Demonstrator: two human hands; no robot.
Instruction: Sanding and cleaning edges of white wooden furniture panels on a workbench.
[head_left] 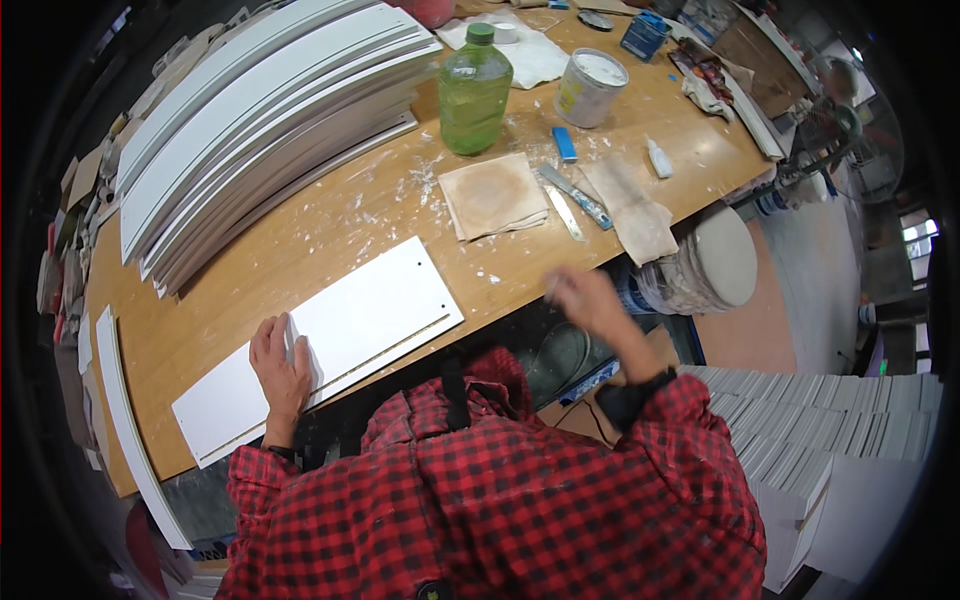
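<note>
A white board (360, 315) with a long groove and small dark holes lies along the near edge of the table. My left hand (281, 365) rests on its left half, fingers laid flat and thumb apart. My right hand (590, 300) is over the near table edge, to the right of the board and apart from it. Motion smears its fingers, and whether they hold anything is unclear. Beyond it lie a putty knife (577, 197), a narrow blade (563, 212) and a folded tan cloth (493, 196). Another cloth (632, 212) hangs over the edge.
A tall stack of white boards (280, 130) stands at the back left. Behind the tools are a green bottle (476, 95), a white tub (590, 92), a blue block (564, 145) and a small white bottle (658, 160). More boards (830, 415) are piled at the lower right.
</note>
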